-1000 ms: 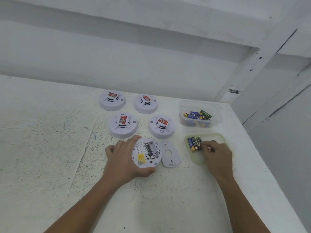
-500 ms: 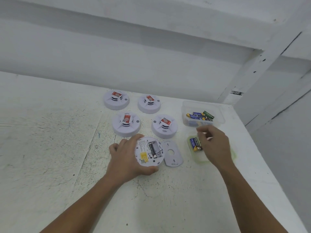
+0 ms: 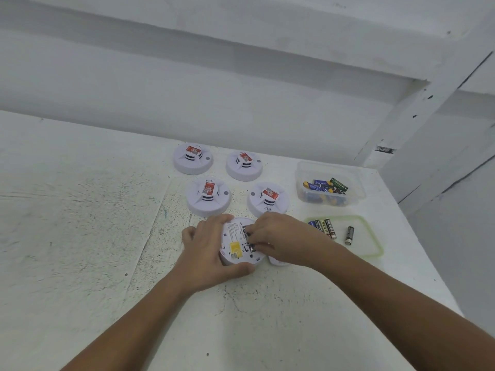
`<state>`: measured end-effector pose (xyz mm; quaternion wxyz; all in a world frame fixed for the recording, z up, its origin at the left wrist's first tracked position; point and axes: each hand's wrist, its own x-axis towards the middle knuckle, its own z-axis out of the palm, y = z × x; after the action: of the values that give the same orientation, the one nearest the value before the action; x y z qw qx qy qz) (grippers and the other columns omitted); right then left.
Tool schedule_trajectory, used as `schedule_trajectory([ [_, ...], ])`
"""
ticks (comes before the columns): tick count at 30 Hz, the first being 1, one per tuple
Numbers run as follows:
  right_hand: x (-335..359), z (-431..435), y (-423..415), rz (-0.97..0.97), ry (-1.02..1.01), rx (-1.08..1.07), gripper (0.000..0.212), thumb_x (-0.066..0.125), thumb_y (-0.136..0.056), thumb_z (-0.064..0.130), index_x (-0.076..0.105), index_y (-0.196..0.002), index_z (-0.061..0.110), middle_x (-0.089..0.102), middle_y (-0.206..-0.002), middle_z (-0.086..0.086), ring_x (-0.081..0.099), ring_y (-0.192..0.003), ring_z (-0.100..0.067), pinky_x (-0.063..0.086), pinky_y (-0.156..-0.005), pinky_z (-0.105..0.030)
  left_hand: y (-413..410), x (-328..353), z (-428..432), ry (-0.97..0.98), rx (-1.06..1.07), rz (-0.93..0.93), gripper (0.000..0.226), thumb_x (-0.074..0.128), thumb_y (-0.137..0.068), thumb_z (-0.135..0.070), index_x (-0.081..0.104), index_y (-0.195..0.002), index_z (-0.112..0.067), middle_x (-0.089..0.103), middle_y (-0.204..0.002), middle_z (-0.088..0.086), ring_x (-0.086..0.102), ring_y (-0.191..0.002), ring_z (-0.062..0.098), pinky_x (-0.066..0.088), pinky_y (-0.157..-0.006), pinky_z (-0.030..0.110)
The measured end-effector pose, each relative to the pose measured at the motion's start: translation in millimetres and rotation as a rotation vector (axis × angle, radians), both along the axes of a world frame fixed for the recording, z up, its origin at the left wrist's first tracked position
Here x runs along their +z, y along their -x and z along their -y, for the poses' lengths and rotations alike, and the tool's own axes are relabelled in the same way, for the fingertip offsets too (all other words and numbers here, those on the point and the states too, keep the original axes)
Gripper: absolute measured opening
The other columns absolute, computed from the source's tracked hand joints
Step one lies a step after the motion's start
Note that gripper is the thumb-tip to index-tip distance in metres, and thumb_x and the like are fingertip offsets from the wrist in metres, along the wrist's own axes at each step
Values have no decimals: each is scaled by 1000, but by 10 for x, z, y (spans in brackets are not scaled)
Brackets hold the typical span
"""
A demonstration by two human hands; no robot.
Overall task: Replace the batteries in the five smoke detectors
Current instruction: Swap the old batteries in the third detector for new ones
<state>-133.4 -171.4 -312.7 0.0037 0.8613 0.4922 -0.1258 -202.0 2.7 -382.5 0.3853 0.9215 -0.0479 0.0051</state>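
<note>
"Smoke detectors (image 3: 209, 197), five round white plastic ones: how far along was the job?"

"Early, by my reading. Four stood dome-up in a square at the back of the speckled white desk (image 3: 107, 236), red stickers on top, and none showed any sign of opening. The fifth, the overturned detector (image 3: 233, 245), lay nearest the person with its battery bay (image 3: 247, 238) exposed. Its white cover plate (image 3: 278, 261) peeked out just beside it, under the right wrist."

"And the batteries?"

"A clear plastic tub (image 3: 357, 187) at the right held a heap of them. Nearer, a shallow green-rimmed tray (image 3: 365, 236) held three cells (image 3: 322, 228) side by side and one black cell (image 3: 349, 235) apart. Which lot was fresh I could not tell."

"The hands?"

"The left hand (image 3: 206, 253) held the overturned detector by its rim, thumb on the near edge and fingers over the far side, pinning it to the desk. The right hand (image 3: 281, 236) was stretched in from the tray side, fingertips (image 3: 257, 238) curled down into the bay. That grip was narrow, but I could not tell whether it pinched a battery or only pressed at one."

"What remained?"

"This bay, its cover, then the four others, I judged."
</note>
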Motion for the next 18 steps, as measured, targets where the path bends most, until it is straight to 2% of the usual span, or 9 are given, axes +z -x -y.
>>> schedule_trajectory([
  [4, -11, -33, -57, 50, 54, 76, 23, 49, -91, 16, 70, -91, 6, 68, -90, -4, 59, -87, -24, 48, -80, -41, 12, -21, -25, -17, -15, 19, 96, 53, -56, -75, 27, -137, -29, 29, -109, -29, 4, -113, -27, 16, -99, 30],
  [8, -24, -69, -79, 81, 80, 91, 18, 50, -85, 15, 65, -83, 5, 63, -76, -7, 56, -74, -25, 51, -69, -42, 1, -4, -23, 7, -15, 26, 94, 56, -54, -72, 29, -134, -30, 27, -109, -35, 7, -113, -27, 14, -97, 28],
  [12, -45, -47, -40, 74, 40, 83, 8, 56, -80, 12, 59, -83, 5, 58, -76, -9, 52, -75, -26, 47, -63, -39, -14, -43, -16, 44, -11, 16, 95, 62, -52, -71, 32, -133, -32, 33, -111, -33, 22, -114, -15, 13, -97, 25],
  [15, -29, -19, -24, 31, -4, 29, 14, 57, -81, 13, 60, -93, 6, 59, -83, -8, 52, -80, -25, 44, -65, -36, 3, -55, -27, 56, 14, 32, 94, 62, -51, -72, 33, -133, -33, 35, -112, -32, 29, -112, -5, 14, -98, 26],
  [18, -5, 39, 33, -50, -149, -73, 20, 57, -81, 13, 64, -98, 8, 64, -87, -6, 54, -87, -22, 47, -72, -37, 5, -75, -25, 62, 26, 60, 94, 63, -51, -72, 36, -132, -33, 36, -112, -32, 30, -112, -9, 15, -97, 27],
])
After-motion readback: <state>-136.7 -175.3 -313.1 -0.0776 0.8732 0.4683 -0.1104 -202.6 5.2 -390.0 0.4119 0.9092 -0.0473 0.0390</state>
